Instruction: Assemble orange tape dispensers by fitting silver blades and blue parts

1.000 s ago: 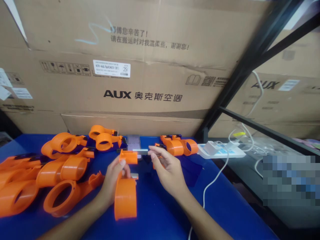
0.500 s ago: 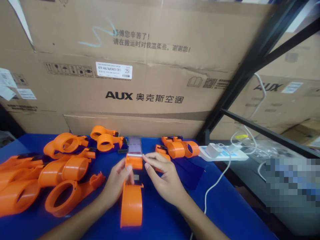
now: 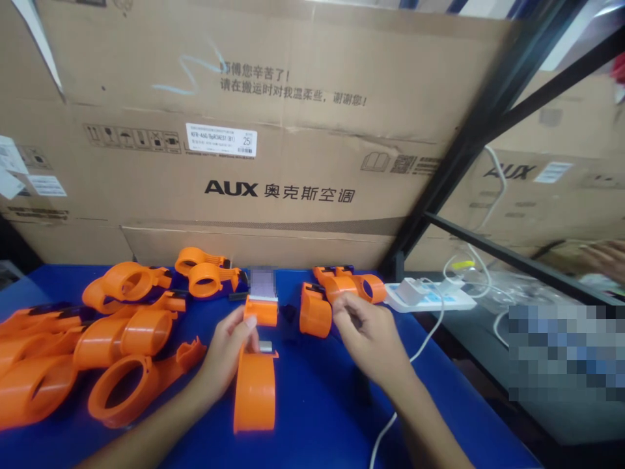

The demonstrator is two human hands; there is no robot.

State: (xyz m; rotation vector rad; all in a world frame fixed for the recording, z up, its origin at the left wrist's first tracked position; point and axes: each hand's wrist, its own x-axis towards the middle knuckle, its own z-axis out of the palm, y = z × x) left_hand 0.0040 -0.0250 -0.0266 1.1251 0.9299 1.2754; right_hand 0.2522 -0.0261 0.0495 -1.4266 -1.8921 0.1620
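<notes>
My left hand is closed around the handle of an orange tape dispenser, its thumb lying near the top. The dispenser's wide ring points toward me, and a pale toothed strip crosses its far end. A small grey metal piece shows between handle and ring. To the right, my right hand hovers apart from that dispenser with its fingers curled in; anything inside them is hidden. Just left of its fingertips is another orange tape dispenser.
Several orange tape dispensers lie on the blue tabletop at left. A phone-like screen stands behind the held dispenser. At right are a white power strip and cable. A large cardboard box backs the table.
My right hand has left the far end of the held tape dispenser and moved right, its fingers curling in. My left hand keeps its grip almost in place.
</notes>
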